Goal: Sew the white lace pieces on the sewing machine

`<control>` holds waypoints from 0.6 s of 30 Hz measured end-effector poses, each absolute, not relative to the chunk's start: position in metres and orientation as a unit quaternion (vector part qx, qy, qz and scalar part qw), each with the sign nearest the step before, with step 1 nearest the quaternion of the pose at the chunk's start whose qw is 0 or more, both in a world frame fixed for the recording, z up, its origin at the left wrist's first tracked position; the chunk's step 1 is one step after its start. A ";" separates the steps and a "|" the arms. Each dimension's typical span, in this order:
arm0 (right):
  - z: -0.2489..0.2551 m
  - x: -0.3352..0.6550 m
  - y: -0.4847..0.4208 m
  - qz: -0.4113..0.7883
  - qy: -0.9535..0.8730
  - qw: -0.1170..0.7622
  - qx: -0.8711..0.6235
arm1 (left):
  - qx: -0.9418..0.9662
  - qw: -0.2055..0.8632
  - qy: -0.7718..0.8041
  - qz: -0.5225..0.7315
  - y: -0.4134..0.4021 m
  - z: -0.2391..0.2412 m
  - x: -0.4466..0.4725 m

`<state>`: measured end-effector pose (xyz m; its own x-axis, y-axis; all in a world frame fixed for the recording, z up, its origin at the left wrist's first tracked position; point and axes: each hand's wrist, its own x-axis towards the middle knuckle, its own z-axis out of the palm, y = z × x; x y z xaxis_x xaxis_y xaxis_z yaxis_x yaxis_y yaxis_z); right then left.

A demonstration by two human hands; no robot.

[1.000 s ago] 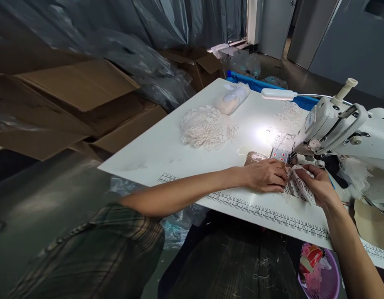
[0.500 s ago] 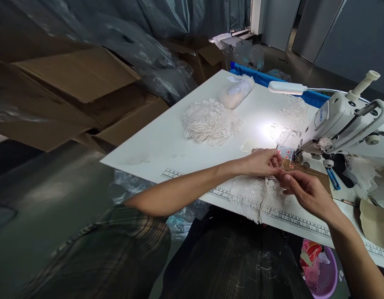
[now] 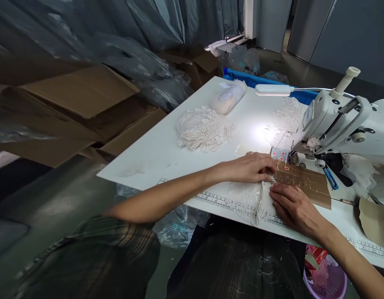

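Table (image 3: pixel 167 153): lace (image 3: pixel 252 199) under both hands

Grey plastic sheeting (image 3: pixel 142 29) hangs behind cardboard boxes (image 3: pixel 76 95); grey doors (image 3: pixel 307 25) beyond.

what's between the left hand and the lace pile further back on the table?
Head view: bare white tabletop lies between the left hand and the lace pile, apart from a small, faint clear scrap near the hand.
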<state>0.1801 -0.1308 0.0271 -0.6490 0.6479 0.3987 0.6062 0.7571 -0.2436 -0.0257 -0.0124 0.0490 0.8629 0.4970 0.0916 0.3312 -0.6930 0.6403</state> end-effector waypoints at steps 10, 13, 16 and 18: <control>0.018 0.191 -0.087 0.056 -0.854 0.181 -0.484 | 0.962 0.019 0.254 0.097 0.059 0.050 0.025; 0.023 0.205 -0.078 0.156 -0.818 0.248 -0.495 | 0.959 -0.061 0.231 0.153 0.052 0.048 0.017; 0.028 0.220 -0.077 0.263 -0.747 0.314 -0.524 | 0.978 0.003 0.111 0.178 0.029 0.043 -0.003; 0.026 0.226 -0.077 0.297 -0.698 0.329 -0.563 | 0.984 0.049 0.048 0.164 0.014 0.039 -0.013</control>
